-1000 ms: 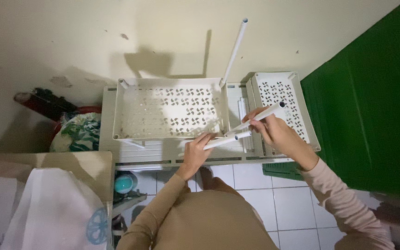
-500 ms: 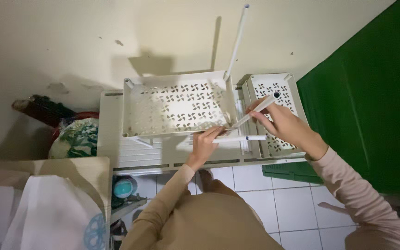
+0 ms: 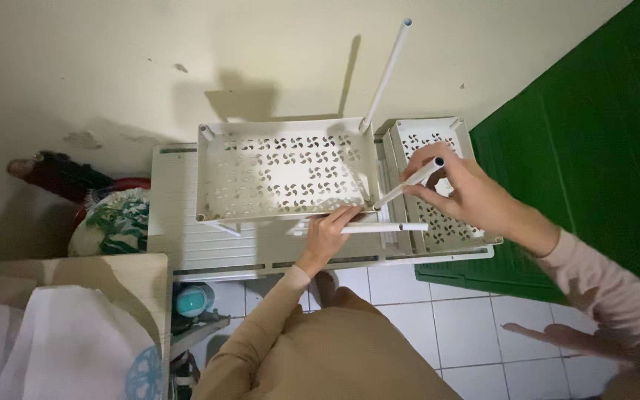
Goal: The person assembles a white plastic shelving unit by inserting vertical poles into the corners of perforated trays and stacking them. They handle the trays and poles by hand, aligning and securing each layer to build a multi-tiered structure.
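Observation:
My left hand (image 3: pixel 327 235) grips one end of a white plastic tube (image 3: pixel 388 228) that lies flat across the white slatted shelf (image 3: pixel 179 237), just in front of a perforated white tray (image 3: pixel 204 178). My right hand (image 3: pixel 472 194) holds a second white tube (image 3: pixel 392 195) at a slant, its lower end touching the tray's front right corner. A third tube (image 3: pixel 387 74) stands upright in the tray's back right corner. Another perforated tray (image 3: pixel 425 136) sits to the right, partly under my right hand.
A green panel (image 3: pixel 594 148) fills the right side, with a green crate (image 3: pixel 483 272) under the shelf. A floral bundle (image 3: pixel 112 222), a wooden board (image 3: pixel 75 272) and a white bag (image 3: pixel 75 348) lie at the left. White tiled floor (image 3: pixel 446 311) is below.
My right hand has swung its tube so the lower end now meets the tray's front right corner. The tube in my left hand has dropped flat onto the shelf.

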